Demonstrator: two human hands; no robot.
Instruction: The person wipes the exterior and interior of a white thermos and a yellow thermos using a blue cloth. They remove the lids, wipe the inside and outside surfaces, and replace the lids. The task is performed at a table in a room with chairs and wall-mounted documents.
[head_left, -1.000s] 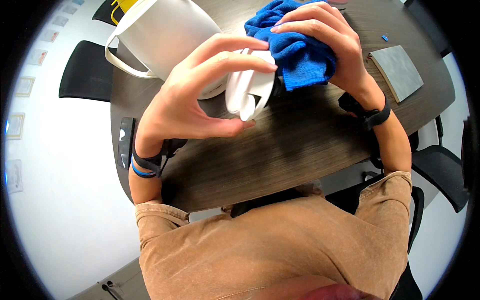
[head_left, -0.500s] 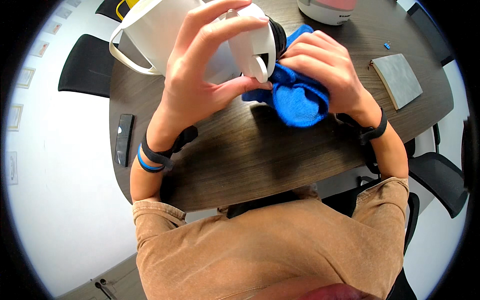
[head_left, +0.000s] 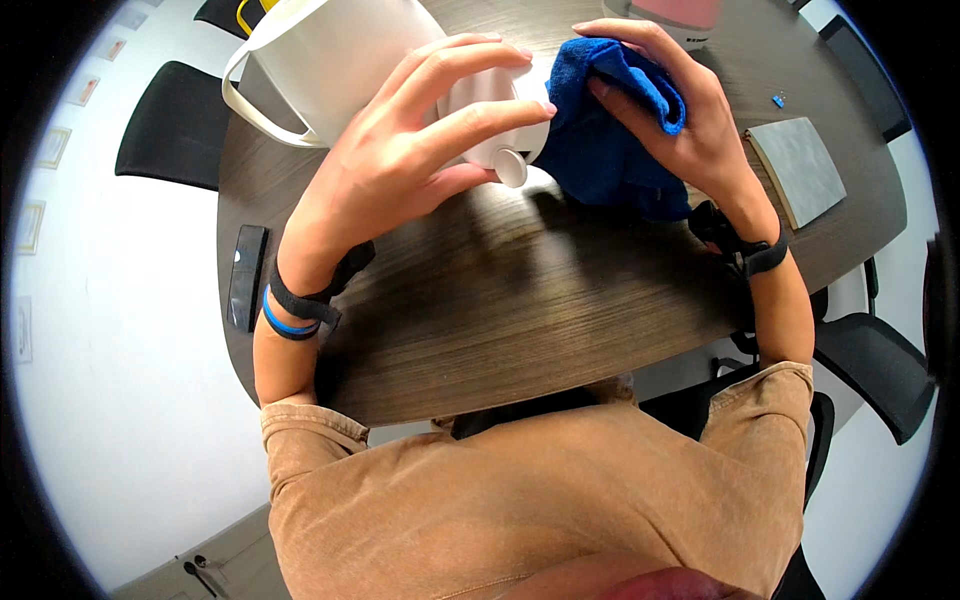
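Observation:
My left hand (head_left: 395,150) grips a white lid (head_left: 502,88) with a small rounded tab, its fingers spread over the top and the thumb underneath. My right hand (head_left: 708,140) is closed on a bunched blue cloth (head_left: 612,150), which hangs toward the tabletop and meets the lid's right side. Behind my left hand stands a large white jug (head_left: 345,65), its looped handle pointing left. Part of the jug is covered by my hand.
On the dark wooden table (head_left: 480,320) lie a black phone-like slab (head_left: 247,278) at left, a grey notebook (head_left: 797,170) at right and a tiny blue item (head_left: 778,101). A pink-and-white appliance (head_left: 675,14) is at the far edge. Black chairs (head_left: 172,125) surround the table.
The lid has turned in my left hand, so its black ring no longer shows. My right hand has rolled over and shifted slightly right, with the cloth now hanging looser below it.

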